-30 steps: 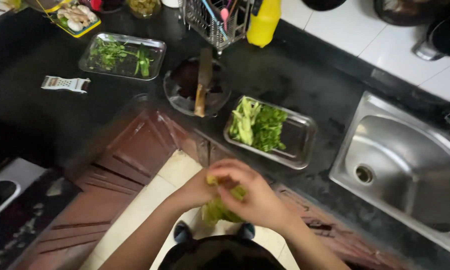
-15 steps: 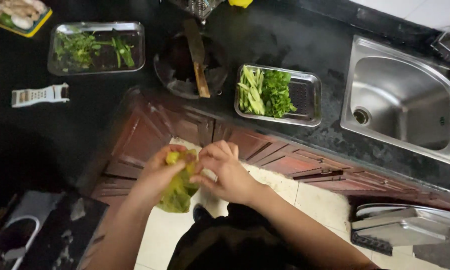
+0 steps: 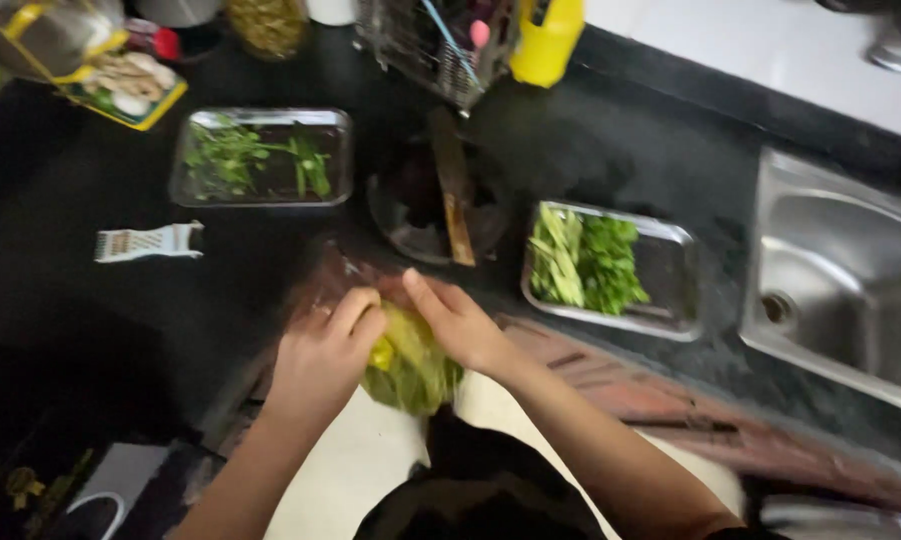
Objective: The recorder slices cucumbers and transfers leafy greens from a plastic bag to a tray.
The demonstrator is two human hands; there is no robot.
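Both my hands hold a yellow-green bunch of leafy vegetable (image 3: 410,370) just off the front edge of the black counter (image 3: 170,290). My left hand (image 3: 325,350) grips its left side with curled fingers. My right hand (image 3: 460,325) lies over its right side, fingers pointing to the counter. Just beyond sits a dark round board (image 3: 420,215) with a wooden-handled knife (image 3: 453,190) lying across it.
A steel tray of chopped greens (image 3: 610,265) sits to the right, another steel tray with herbs (image 3: 260,160) at the back left. A white grater (image 3: 150,242) lies on the left. A steel sink (image 3: 850,280) is at the right; a yellow bottle (image 3: 545,40) and utensil rack (image 3: 440,40) stand behind.
The view has swung and my hands with the leafy bunch have come up closer to the counter edge, near the round board. The trays and knife lie as before.
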